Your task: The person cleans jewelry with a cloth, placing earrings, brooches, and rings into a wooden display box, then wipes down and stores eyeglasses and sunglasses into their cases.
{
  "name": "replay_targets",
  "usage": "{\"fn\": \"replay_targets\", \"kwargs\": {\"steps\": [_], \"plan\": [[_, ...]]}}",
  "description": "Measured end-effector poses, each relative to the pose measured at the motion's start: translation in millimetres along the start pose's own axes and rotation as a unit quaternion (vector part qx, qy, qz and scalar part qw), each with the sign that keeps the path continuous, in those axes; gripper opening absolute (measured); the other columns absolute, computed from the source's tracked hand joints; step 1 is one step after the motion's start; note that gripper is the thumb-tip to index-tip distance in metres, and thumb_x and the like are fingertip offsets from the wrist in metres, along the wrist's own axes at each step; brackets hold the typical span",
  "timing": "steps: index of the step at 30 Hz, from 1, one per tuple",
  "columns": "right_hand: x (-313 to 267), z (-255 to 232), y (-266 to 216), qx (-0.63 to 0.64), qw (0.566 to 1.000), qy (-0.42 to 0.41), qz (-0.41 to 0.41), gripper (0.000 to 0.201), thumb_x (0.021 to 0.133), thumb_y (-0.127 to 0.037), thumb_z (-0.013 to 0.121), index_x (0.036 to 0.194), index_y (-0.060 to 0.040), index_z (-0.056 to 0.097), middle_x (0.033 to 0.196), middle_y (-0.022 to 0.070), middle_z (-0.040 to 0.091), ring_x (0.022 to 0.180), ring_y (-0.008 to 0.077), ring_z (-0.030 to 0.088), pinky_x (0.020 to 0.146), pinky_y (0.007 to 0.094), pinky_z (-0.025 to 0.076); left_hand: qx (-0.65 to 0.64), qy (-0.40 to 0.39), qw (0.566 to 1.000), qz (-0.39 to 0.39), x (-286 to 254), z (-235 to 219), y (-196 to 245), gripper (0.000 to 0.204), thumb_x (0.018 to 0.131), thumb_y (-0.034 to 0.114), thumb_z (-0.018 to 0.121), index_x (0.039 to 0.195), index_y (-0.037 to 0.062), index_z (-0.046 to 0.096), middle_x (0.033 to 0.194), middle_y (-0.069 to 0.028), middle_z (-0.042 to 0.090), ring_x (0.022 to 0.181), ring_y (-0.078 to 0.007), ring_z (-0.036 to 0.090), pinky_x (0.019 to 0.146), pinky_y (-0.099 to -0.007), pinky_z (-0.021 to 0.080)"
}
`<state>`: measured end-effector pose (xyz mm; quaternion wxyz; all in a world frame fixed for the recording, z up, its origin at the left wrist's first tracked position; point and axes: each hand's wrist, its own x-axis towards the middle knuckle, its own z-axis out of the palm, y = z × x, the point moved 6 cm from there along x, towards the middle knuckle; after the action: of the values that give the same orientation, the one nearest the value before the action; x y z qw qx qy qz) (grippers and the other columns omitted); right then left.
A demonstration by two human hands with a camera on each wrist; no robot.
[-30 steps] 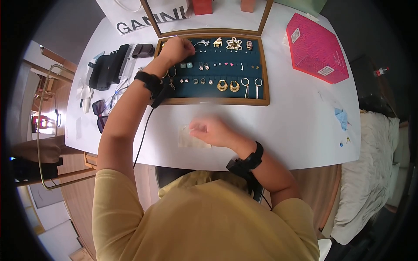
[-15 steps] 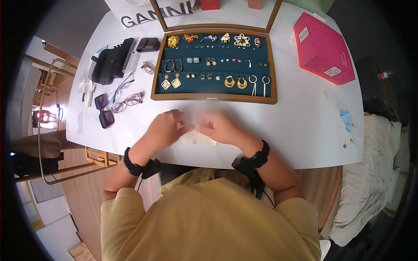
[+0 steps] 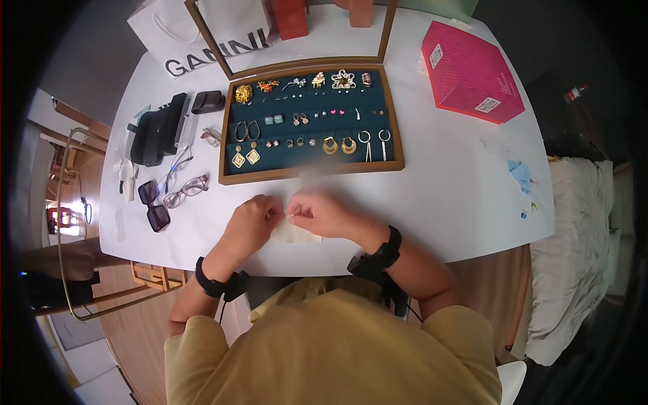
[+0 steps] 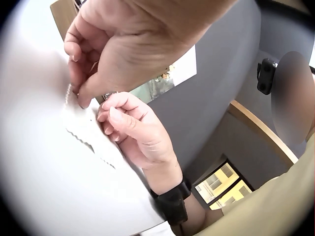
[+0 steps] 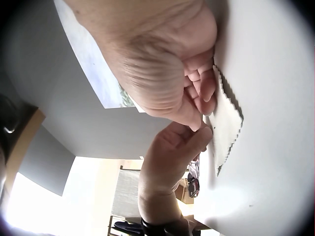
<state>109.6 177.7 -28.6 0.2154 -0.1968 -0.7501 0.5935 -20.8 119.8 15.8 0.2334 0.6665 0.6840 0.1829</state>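
Note:
At the table's near edge my left hand (image 3: 250, 224) and right hand (image 3: 322, 216) meet fingertip to fingertip. Thumbs and fingers of both are bent and pinch around a tiny pale thing (image 3: 286, 212); I cannot tell its kind, as the fingers hide most of it. Under them lies a cream cleaning cloth (image 5: 227, 123) with a zigzag-cut edge, close to the fingertips in both wrist views. Just beyond stands an open wooden jewelry case (image 3: 310, 177) lined in dark teal, holding rows of earrings such as gold hoops (image 3: 330, 145), diamond-shaped drops (image 3: 239, 156) and a gold brooch (image 3: 244, 94).
On the left lie sunglasses (image 3: 158, 217), pink-framed glasses (image 3: 187, 191) and black glasses cases (image 3: 158, 131). The case's raised glass lid (image 3: 307, 66) leans back before a white paper bag (image 3: 155, 40). A pink box (image 3: 469, 74) and a blue scrap (image 3: 519, 175) are at the right.
My left hand came back from the upper left of the jewelry case and joined the right hand over the cloth. The right hand stayed close over it. The head view has shifted slightly.

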Motion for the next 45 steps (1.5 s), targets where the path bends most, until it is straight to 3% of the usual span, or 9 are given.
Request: {"fn": "replay_targets", "kwargs": {"steps": [8, 10, 11, 13, 20, 22, 30, 39, 45], "plan": [[0, -2, -6, -0.015, 1.000, -0.004, 0.001, 0.014, 0.081, -0.010, 0.070, 0.088, -0.0014, 0.061, 0.079, 0.0061, 0.063, 0.069, 0.0139, 0.061, 0.062, 0.0285, 0.049, -0.056, 0.021, 0.997, 0.055, 63, -48, 50, 0.006, 0.080, 0.003, 0.068, 0.085, 0.0008, 0.067, 0.081, -0.0161, 0.068, 0.072, -0.0305, 0.067, 0.065, -0.0350, 0.051], [0, -3, -8, -0.003, 1.000, 0.013, -0.004, 0.014, 0.076, -0.008, 0.071, 0.082, -0.0008, 0.061, 0.078, 0.0096, 0.064, 0.069, 0.0207, 0.064, 0.063, 0.0315, 0.051, -0.050, 0.045, 0.989, 0.133, 95, -48, 66, 0.006, 0.081, 0.004, 0.067, 0.085, 0.0013, 0.069, 0.082, -0.0162, 0.068, 0.071, -0.0304, 0.066, 0.065, -0.0351, 0.051], [0, -2, -6, -0.008, 1.000, 0.008, -0.007, 0.014, 0.078, -0.008, 0.071, 0.084, -0.0007, 0.061, 0.078, 0.0082, 0.063, 0.069, 0.0183, 0.063, 0.063, 0.0303, 0.050, -0.048, 0.058, 0.982, 0.171, 111, -46, 74, 0.006, 0.081, 0.005, 0.067, 0.086, 0.0015, 0.070, 0.082, -0.0163, 0.069, 0.070, -0.0304, 0.066, 0.064, -0.0352, 0.051], [1, 1, 2, -0.017, 1.000, -0.003, -0.014, 0.014, 0.081, -0.008, 0.070, 0.088, -0.0004, 0.061, 0.079, 0.0054, 0.061, 0.069, 0.0135, 0.060, 0.062, 0.0279, 0.049, -0.041, 0.035, 0.988, 0.148, 148, -33, 79, 0.007, 0.083, 0.006, 0.066, 0.087, 0.0022, 0.070, 0.083, -0.0164, 0.069, 0.070, -0.0307, 0.066, 0.065, -0.0348, 0.052], [3, 1, 3, -0.040, 0.999, 0.003, -0.028, 0.013, 0.079, -0.009, 0.070, 0.086, -0.0013, 0.062, 0.081, 0.0076, 0.062, 0.072, 0.0184, 0.061, 0.065, 0.0308, 0.050, -0.038, 0.010, 0.993, 0.115, 255, 5, 92, 0.009, 0.084, 0.012, 0.067, 0.089, 0.0067, 0.072, 0.082, -0.0115, 0.071, 0.072, -0.0240, 0.068, 0.070, -0.0331, 0.053], [3, 2, 3, -0.039, 0.999, 0.005, -0.023, 0.013, 0.078, -0.009, 0.070, 0.085, -0.0014, 0.062, 0.081, 0.0078, 0.062, 0.073, 0.0195, 0.061, 0.066, 0.0316, 0.050, -0.031, 0.029, 0.987, 0.154, 272, 12, 94, 0.008, 0.083, 0.013, 0.069, 0.088, 0.0074, 0.073, 0.082, -0.0091, 0.071, 0.073, -0.0189, 0.067, 0.071, -0.0309, 0.052], [4, 3, 5, -0.042, 0.999, 0.004, 0.004, 0.013, 0.075, -0.010, 0.070, 0.080, -0.0041, 0.060, 0.080, 0.0089, 0.062, 0.078, 0.0261, 0.061, 0.069, 0.0371, 0.049, -0.044, 0.025, 0.988, 0.146, 291, 34, 101, 0.009, 0.083, 0.014, 0.071, 0.090, 0.0093, 0.074, 0.084, -0.0071, 0.072, 0.075, -0.0165, 0.067, 0.073, -0.0293, 0.052], [3, 4, 5, -0.055, 0.998, -0.003, 0.020, 0.013, 0.075, -0.012, 0.070, 0.082, -0.0051, 0.061, 0.083, 0.0085, 0.063, 0.080, 0.0265, 0.062, 0.071, 0.0376, 0.049, 0.009, 0.071, 0.982, 0.174, 288, 40, 101, 0.010, 0.079, 0.012, 0.072, 0.088, 0.0087, 0.074, 0.084, -0.0104, 0.071, 0.077, -0.0226, 0.067, 0.074, -0.0329, 0.052], [4, 5, 6, -0.053, 0.999, 0.010, 0.000, 0.015, 0.076, -0.008, 0.072, 0.084, -0.0015, 0.061, 0.080, 0.0084, 0.060, 0.072, 0.0212, 0.060, 0.068, 0.0329, 0.050, -0.015, -0.008, 0.992, 0.127, 292, 41, 102, 0.011, 0.078, 0.015, 0.073, 0.086, 0.0080, 0.074, 0.087, -0.0101, 0.071, 0.078, -0.0217, 0.068, 0.073, -0.0326, 0.053]]}}
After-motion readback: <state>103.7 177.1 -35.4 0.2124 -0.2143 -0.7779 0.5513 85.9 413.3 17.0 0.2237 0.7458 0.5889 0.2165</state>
